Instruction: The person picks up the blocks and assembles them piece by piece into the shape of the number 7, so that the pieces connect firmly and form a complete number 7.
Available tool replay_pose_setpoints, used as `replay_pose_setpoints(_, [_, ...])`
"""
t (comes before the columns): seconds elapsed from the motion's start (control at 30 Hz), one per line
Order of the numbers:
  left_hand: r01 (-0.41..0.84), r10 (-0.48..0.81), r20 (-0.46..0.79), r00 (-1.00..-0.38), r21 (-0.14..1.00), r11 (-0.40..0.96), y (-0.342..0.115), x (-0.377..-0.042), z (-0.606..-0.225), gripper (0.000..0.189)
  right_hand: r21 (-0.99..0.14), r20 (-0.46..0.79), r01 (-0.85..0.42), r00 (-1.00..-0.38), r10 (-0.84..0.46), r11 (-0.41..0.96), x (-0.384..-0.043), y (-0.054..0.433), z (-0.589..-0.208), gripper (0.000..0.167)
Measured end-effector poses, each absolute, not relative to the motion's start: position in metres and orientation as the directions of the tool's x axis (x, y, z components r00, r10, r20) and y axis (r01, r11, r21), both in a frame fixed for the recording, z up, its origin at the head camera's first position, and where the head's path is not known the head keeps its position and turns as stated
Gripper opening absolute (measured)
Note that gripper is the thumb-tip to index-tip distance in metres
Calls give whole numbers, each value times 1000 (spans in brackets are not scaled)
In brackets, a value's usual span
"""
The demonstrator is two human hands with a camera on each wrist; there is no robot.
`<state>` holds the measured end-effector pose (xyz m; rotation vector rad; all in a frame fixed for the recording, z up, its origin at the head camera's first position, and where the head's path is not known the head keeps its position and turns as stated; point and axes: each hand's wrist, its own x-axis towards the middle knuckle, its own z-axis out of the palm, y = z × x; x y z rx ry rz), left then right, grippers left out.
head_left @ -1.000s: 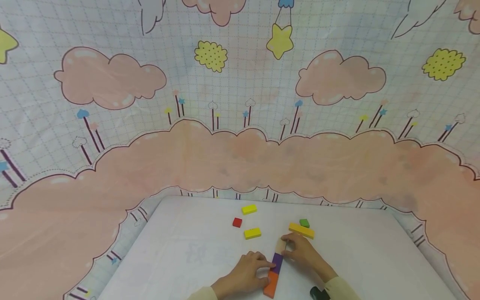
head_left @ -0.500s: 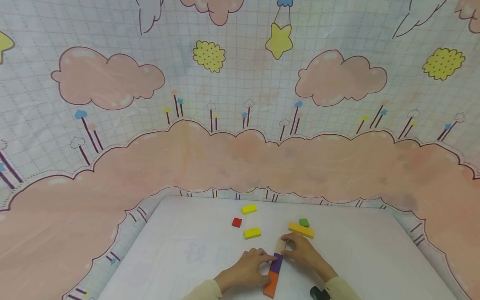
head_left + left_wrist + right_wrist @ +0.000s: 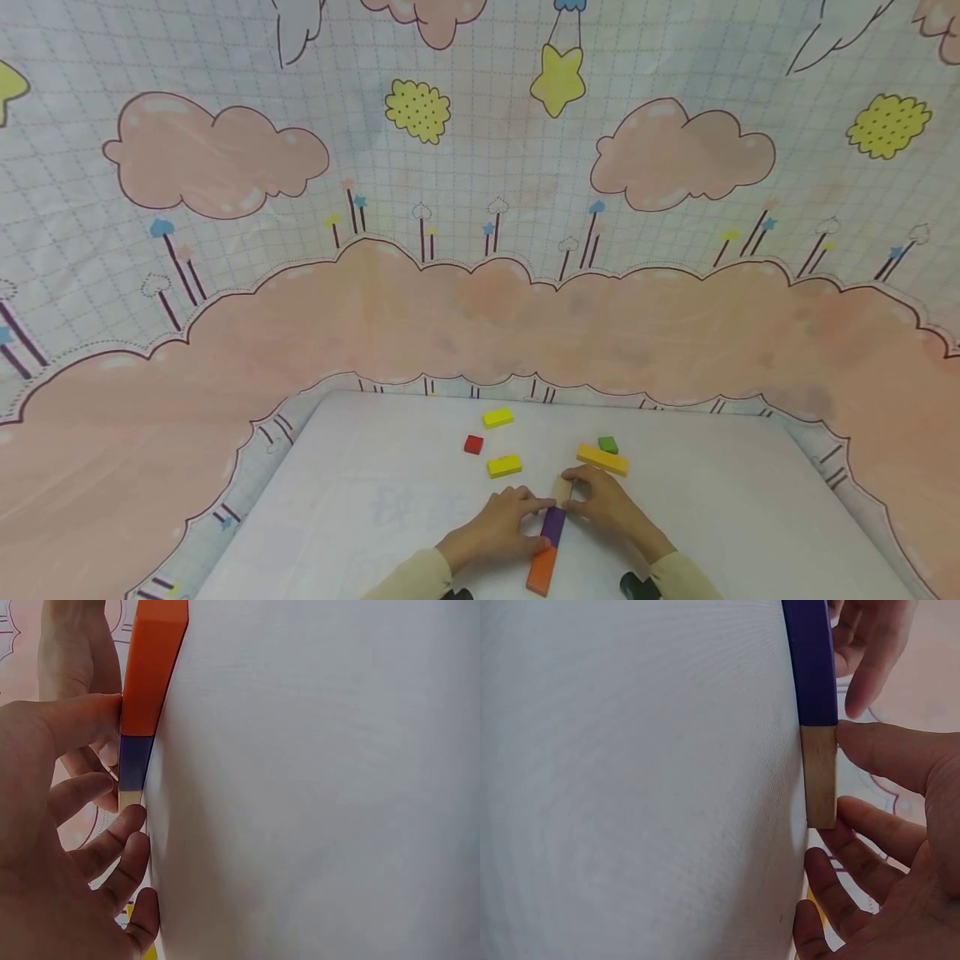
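An orange block (image 3: 542, 572), a purple block (image 3: 553, 527) and a plain wooden block (image 3: 562, 492) lie end to end in a slanting row on the white table. My left hand (image 3: 501, 525) rests along the row's left side, its thumb near the orange-purple joint. Its index finger reaches out to where purple meets plain wood. From the other side my right hand (image 3: 602, 497) holds the wooden block, thumb by the purple joint and fingertips round the far end, as the right wrist view shows of the wooden block (image 3: 820, 776).
Beyond the row lie two yellow blocks (image 3: 505, 466) and a red cube (image 3: 473, 445). A long yellow-orange block (image 3: 602, 460) lies just past my right hand, with a green block (image 3: 607, 445) behind it. A cloud-patterned cloth (image 3: 480, 317) hangs behind the table (image 3: 360, 467).
My left hand has slid away from me along the row: its index finger went from the purple block to the wooden joint, its thumb up the orange block. The right hand stays.
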<state>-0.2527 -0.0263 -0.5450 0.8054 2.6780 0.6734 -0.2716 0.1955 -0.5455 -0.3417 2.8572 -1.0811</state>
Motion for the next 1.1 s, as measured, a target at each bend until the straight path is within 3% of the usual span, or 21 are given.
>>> replay_pose_setpoints(0.7, [448,571,-125,-811,494,745,-26,-253,-546,52,-664,10,-174,-975,-224,728,-267,196,-542,39])
replay_pose_setpoints(0.9, [449,574,-120,-810,502,739,-27,-252,-547,51,-687,-18,-104,-987,-161,719,-268,200,-537,36])
replay_pose_setpoints(1.1, [447,574,-124,-809,505,739,-28,-251,-544,52,-686,46,-128,-990,-133,716,-270,208,-530,32])
